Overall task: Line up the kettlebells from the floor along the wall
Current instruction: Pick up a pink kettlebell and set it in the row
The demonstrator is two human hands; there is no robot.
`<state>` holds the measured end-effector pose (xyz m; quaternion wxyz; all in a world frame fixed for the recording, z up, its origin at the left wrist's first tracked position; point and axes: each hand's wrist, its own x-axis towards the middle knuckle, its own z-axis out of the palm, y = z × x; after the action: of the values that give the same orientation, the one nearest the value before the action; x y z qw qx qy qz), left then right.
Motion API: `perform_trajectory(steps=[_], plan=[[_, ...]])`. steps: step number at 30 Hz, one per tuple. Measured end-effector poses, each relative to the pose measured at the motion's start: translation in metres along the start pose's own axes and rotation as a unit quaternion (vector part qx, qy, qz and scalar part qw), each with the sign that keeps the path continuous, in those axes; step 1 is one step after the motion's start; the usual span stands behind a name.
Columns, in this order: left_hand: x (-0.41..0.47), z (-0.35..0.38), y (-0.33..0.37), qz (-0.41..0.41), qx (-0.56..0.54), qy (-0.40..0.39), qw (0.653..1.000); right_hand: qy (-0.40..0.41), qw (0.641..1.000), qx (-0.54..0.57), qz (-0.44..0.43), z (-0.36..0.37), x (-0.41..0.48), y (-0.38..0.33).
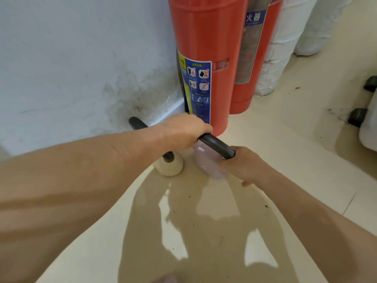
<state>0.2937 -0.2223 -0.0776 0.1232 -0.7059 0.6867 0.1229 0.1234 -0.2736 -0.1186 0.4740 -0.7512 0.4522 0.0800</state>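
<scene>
Where the floor [204, 231] meets the wall [71, 68], a glossy cream tiled surface is observed, carrying dark specks of dirt and broad shadows cast by the person's arms. The wall is painted white and is scuffed and stained grey near its base, with a pale skirting strip [173, 111] along the junction.

A pale lilac kettlebell [206, 162] is seen low over the floor, just in front of a red fire extinguisher [204, 64]; whether its base touches the tiles cannot be told. Its black handle [216, 146] is held from both ends. The left hand [183, 133] is wrapped around the left end, its grip clamped on the handle. The right hand [244, 166] is closed on the right end, with the thumb showing below.

A cream kettlebell [171, 165] is found standing on the floor just beside the lilac one, close to the wall, its black handle partly hidden behind the left forearm.

A second red extinguisher [253, 58] is placed behind the first, and white wrapped rolls [285, 37] are stood upright further along. Dark castor wheels [357, 117] are noted at the right edge of the view.
</scene>
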Motion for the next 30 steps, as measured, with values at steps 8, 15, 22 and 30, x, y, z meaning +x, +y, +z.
perform_trajectory(steps=[8, 15, 22, 30], plan=[[-0.003, -0.009, -0.014, 0.012, 0.081, -0.026, 0.996, 0.104, 0.987, 0.112, -0.048, 0.029, 0.003, -0.005], [-0.002, -0.011, -0.05, -0.054, 0.08, -0.019, 0.995, 0.098, 0.983, 0.142, -0.057, 0.029, 0.019, -0.046], [-0.006, -0.004, -0.078, -0.052, 0.182, 0.037, 0.981, 0.143, 0.979, 0.121, -0.078, 0.054, 0.061, -0.049], [-0.003, 0.004, -0.098, -0.07, 0.238, 0.082, 0.965, 0.166, 0.973, 0.118, -0.106, 0.071, 0.079, -0.058]])
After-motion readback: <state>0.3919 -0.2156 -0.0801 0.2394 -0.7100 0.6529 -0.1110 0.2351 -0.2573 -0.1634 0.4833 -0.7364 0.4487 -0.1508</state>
